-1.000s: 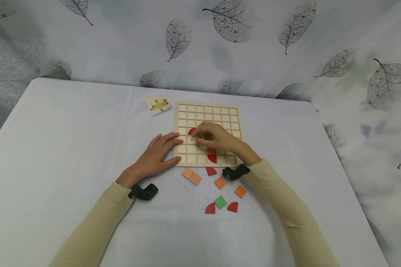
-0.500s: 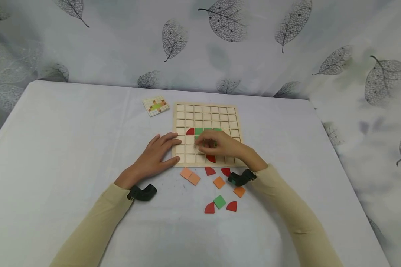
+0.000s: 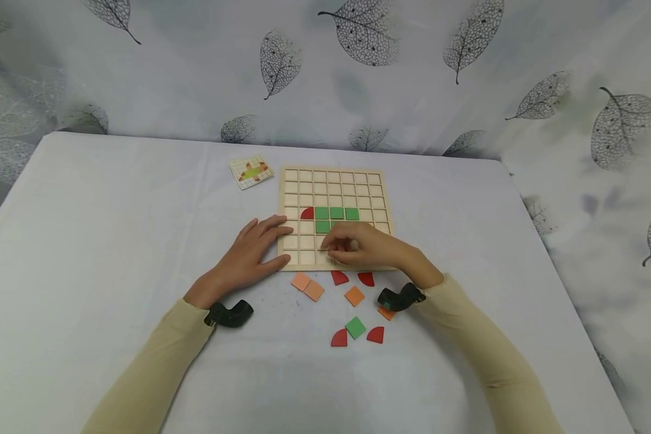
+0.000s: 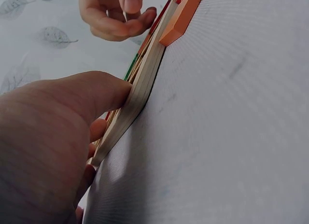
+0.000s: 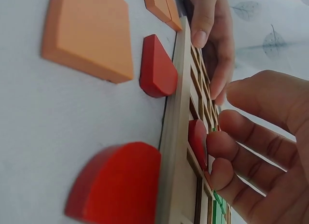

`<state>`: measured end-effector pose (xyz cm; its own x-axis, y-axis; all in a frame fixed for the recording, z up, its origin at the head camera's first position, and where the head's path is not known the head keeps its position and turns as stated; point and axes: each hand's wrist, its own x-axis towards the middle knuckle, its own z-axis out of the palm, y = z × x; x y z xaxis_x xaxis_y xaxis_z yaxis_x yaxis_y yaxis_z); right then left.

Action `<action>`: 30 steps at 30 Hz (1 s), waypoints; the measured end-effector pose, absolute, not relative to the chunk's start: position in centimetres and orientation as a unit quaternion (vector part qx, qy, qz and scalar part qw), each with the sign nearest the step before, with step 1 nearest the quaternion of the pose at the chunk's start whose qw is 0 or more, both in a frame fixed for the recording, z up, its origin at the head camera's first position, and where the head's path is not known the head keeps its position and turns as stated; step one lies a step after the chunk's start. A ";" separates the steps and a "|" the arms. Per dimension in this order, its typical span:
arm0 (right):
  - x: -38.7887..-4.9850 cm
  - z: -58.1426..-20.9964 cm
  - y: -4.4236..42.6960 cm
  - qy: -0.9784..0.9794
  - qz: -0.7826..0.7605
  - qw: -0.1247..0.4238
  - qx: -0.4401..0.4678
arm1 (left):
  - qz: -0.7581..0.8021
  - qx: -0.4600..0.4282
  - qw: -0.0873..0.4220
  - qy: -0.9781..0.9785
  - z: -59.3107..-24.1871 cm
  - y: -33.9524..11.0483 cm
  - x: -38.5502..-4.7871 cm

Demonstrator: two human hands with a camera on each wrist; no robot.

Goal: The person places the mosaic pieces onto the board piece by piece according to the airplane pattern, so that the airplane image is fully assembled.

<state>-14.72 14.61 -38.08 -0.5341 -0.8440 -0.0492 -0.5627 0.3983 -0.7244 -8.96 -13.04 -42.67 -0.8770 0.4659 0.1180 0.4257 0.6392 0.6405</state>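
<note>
A wooden grid board [image 3: 352, 177] lies on the table. Green squares [image 3: 336, 213] fill several of its cells, beside a red quarter-circle [image 3: 307, 213]. My left hand [image 3: 249, 256] rests on the board's left edge with fingers spread; its thumb touches the rim in the left wrist view. Above the lower middle of the board is my right hand [image 3: 366, 246], its fingers loosely bent and nothing visible in them. In the right wrist view those fingertips hover near a red quarter-circle piece [image 5: 197, 139] set in a cell. The hand hides part of the board from the head camera.
Just below the board lie two orange squares [image 3: 307, 286], another orange square [image 3: 354, 296] and red quarter-circles [image 3: 339, 277]. Nearer are a green square [image 3: 355, 327] and a red quarter-circle [image 3: 375, 334]. A pattern card [image 3: 251, 172] lies at the board's upper left.
My right hand has drawn back toward the board's near edge and slightly right, uncovering the green squares. My left hand has stayed on the board's edge.
</note>
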 end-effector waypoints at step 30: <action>-10.9 -38.4 17.6 0.739 -0.360 0.272 -0.500 | 0.347 0.244 0.033 0.905 -42.5 -13.1 -8.9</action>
